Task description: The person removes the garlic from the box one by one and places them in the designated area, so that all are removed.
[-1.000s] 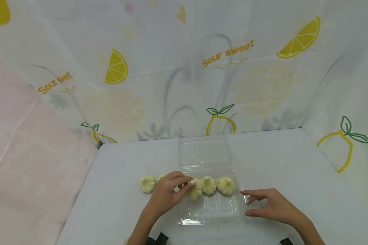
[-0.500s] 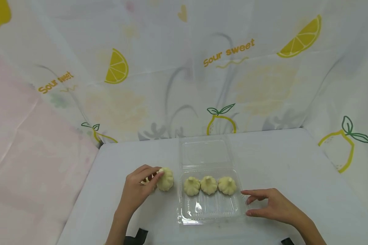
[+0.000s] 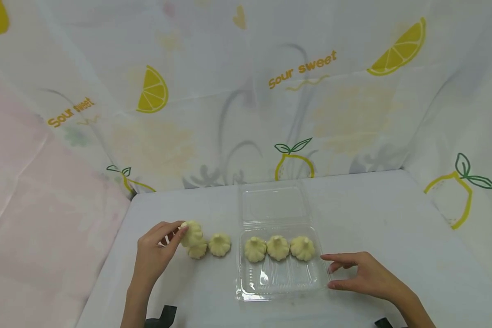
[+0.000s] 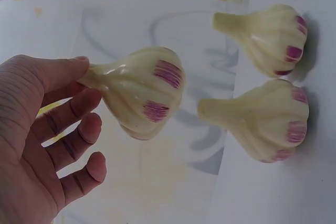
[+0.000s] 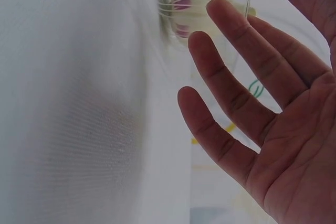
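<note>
My left hand [image 3: 156, 250] pinches a garlic bulb [image 4: 144, 93] by its stem between thumb and forefinger; the other fingers are loosely bent. The bulb is cream with purple streaks and hangs tilted above the table. Below and beside it, two more garlic bulbs stand on the table, the left one [image 3: 197, 250] partly hidden by the held bulb and the right one [image 3: 219, 245] in full view. My right hand [image 3: 365, 273], fingers spread and fairly straight, has its fingertips right at the right side of the clear plastic container [image 3: 284, 294].
Three garlic bulbs, including a middle one [image 3: 278, 248], stand in a row in the container's back half. Its clear lid [image 3: 274, 205] lies folded back behind it. A lemon-print cloth [image 3: 213, 114] hangs behind the white table [image 3: 373, 214].
My left hand has moved left from over the container, carrying a garlic bulb to the two bulbs on the table. My right hand has stayed at the container's right side.
</note>
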A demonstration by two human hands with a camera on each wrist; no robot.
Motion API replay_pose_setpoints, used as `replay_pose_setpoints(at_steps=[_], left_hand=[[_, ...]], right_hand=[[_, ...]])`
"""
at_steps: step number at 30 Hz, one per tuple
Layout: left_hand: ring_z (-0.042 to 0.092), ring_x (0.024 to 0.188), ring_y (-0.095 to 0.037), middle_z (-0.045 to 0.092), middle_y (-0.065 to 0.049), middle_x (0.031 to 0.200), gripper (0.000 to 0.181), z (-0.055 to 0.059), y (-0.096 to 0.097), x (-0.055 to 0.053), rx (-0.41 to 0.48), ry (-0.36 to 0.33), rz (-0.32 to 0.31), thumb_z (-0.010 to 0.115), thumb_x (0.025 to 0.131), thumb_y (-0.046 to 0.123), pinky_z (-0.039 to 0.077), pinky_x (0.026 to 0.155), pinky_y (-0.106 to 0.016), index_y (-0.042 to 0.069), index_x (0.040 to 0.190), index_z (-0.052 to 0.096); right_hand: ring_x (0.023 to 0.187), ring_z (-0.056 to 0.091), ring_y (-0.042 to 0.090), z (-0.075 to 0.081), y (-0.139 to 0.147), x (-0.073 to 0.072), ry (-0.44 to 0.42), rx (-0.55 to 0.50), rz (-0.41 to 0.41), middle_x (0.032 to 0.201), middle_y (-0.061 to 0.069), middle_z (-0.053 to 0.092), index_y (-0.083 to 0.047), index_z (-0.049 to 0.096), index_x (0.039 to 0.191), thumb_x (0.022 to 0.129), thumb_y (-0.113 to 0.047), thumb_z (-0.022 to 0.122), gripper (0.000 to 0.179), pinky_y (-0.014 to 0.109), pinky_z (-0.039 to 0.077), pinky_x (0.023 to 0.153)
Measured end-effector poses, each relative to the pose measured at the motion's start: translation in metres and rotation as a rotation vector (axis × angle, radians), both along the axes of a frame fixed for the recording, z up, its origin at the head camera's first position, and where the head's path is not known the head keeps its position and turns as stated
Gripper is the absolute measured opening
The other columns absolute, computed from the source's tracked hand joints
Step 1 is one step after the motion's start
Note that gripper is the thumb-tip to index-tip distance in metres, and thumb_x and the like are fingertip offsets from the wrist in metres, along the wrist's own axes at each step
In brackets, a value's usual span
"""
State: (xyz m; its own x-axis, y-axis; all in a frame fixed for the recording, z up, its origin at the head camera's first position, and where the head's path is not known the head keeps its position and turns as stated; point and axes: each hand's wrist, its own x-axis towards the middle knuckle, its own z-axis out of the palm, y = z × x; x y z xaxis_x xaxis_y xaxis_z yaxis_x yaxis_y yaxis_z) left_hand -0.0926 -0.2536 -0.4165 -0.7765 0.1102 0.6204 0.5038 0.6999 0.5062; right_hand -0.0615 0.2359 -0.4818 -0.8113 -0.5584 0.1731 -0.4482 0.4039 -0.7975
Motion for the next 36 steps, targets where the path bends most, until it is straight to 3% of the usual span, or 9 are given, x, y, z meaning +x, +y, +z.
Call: replay_pose_setpoints(at_steps=[5,13,19,28,36], left_hand=[[0.051,0.067,-0.003,0.062,0.007,0.075,0.018,-0.001,-0.013,0.002,-0.001,-0.012,0.051,0.080,0.080,-0.001,0.042,0.058,-0.018,0.005,0.097,0.076],[0.049,0.065,0.000,0.061,0.006,0.073,0.019,-0.007,-0.033,0.000,-0.044,0.049,0.103,0.081,0.077,-0.004,0.039,0.056,-0.015,0.004,0.094,0.076],[0.049,0.064,0.001,0.061,0.004,0.071,0.017,-0.014,-0.043,0.000,-0.088,0.034,0.154,0.082,0.076,-0.002,0.038,0.055,-0.013,0.004,0.091,0.076],[0.053,0.064,-0.004,0.064,0.002,0.073,0.015,-0.029,-0.050,0.000,-0.076,-0.073,0.204,0.081,0.078,0.000,0.038,0.057,-0.012,0.004,0.092,0.076],[0.055,0.067,-0.007,0.066,0.000,0.076,0.014,-0.038,-0.054,0.000,-0.116,-0.148,0.229,0.081,0.081,0.005,0.038,0.058,-0.012,0.005,0.095,0.076]], right_hand=[[0.090,0.066,0.008,-0.001,0.000,-0.001,0.002,0.008,-0.001,0.093,-0.010,0.072,-0.011,0.067,0.127,0.080,-0.028,0.084,0.053,0.031,0.055,0.075],[0.089,0.067,0.008,-0.001,0.000,-0.002,-0.005,0.010,0.004,0.094,-0.008,0.072,-0.012,0.067,0.127,0.080,-0.028,0.084,0.053,0.031,0.055,0.075],[0.088,0.067,0.009,0.001,0.000,-0.002,-0.009,0.012,0.009,0.095,-0.008,0.072,-0.012,0.066,0.128,0.081,-0.028,0.083,0.053,0.031,0.055,0.075],[0.088,0.067,0.010,0.003,0.000,-0.002,-0.020,0.018,0.012,0.095,-0.008,0.072,-0.012,0.066,0.128,0.081,-0.028,0.083,0.052,0.033,0.055,0.076],[0.090,0.067,0.008,0.003,0.000,-0.003,-0.028,0.022,0.021,0.096,-0.007,0.072,-0.012,0.066,0.128,0.081,-0.028,0.083,0.053,0.033,0.055,0.075]])
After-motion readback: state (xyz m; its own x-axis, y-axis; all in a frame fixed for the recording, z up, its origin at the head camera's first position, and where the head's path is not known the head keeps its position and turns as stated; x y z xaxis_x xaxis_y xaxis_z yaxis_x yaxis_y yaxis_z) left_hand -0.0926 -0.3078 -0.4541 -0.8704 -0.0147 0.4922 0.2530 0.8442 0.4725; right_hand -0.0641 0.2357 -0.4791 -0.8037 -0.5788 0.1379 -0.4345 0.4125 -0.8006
